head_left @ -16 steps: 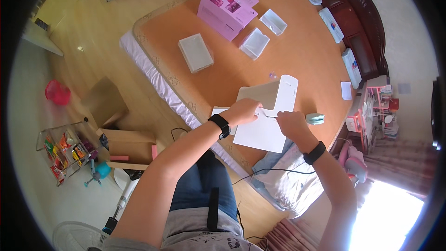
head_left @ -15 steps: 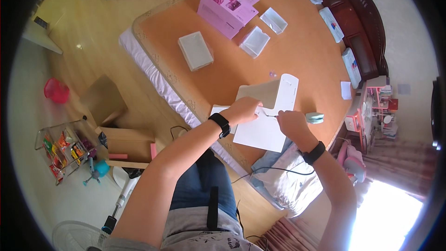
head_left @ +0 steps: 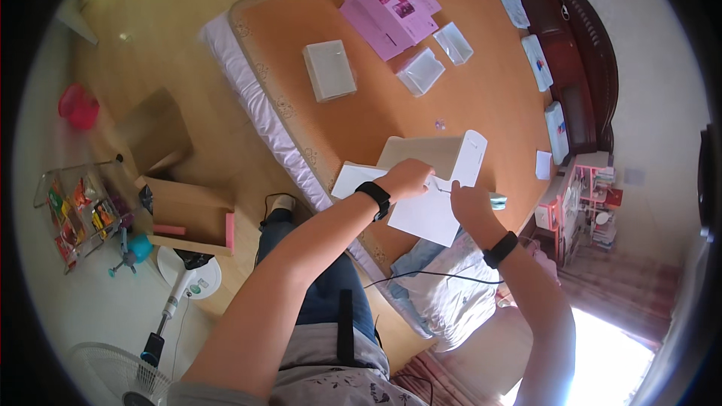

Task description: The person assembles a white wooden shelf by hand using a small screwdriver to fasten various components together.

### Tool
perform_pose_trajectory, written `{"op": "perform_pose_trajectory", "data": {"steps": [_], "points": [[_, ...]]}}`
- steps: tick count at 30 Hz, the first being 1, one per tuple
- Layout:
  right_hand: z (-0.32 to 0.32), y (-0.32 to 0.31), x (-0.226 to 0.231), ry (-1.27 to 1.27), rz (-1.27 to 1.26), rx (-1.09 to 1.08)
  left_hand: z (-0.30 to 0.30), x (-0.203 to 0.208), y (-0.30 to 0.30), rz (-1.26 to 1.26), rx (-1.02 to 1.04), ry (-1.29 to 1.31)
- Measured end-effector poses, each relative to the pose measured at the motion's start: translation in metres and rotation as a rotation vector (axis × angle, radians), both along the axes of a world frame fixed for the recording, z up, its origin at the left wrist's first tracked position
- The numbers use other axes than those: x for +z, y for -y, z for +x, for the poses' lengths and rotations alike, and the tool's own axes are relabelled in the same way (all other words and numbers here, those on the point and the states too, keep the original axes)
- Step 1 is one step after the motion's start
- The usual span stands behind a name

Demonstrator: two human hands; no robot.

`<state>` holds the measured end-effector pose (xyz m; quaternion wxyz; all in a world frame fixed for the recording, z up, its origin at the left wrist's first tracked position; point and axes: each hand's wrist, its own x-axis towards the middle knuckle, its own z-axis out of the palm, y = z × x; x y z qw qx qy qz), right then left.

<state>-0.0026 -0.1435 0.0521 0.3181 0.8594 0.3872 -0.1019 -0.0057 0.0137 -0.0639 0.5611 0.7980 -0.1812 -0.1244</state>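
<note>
Over the bed, my left hand (head_left: 410, 180) and my right hand (head_left: 469, 200) face each other with fingertips pinched. Between them stretches a thin dark wire-like piece (head_left: 444, 190), too small to name for certain. Each hand appears to grip one end. Just beyond and beneath my hands is a white panel-like piece (head_left: 472, 154) with a rounded upper edge and a raised side. A flat white sheet (head_left: 425, 219) lies under my hands, and another white flat piece (head_left: 350, 179) shows by my left wrist. A pale green object (head_left: 498, 201) is partly hidden behind my right hand.
On the bed's brown mat (head_left: 293, 26) lie a pink box (head_left: 387, 19), a white box (head_left: 329, 71) and two white trays, one nearer (head_left: 421, 73). Crumpled white cloth (head_left: 455, 293) and a black cable (head_left: 406, 276) are near the bed's edge. An open carton (head_left: 188, 214) stands on the floor.
The view has shifted and turned slightly, and a foot now shows by the bed. Both hands stay pinched at the thin piece over the white sheet, with little movement.
</note>
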Motion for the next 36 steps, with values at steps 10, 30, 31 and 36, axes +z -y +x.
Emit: {"op": "perform_pose_trajectory", "data": {"steps": [10,30,31,36], "points": [[0.018,0.007,0.009,-0.205,-0.046,0.174,-0.004,-0.001,0.001,-0.002,0.027,-0.010],[0.022,0.013,0.008,-0.120,-0.192,0.496,0.000,-0.008,0.009,0.066,0.013,-0.018],[0.022,0.017,0.007,-0.137,-0.213,0.504,-0.001,-0.007,0.009,0.063,0.012,-0.014],[0.026,0.023,-0.002,-0.248,-0.131,0.263,-0.005,-0.009,0.005,0.061,0.023,-0.029]]}}
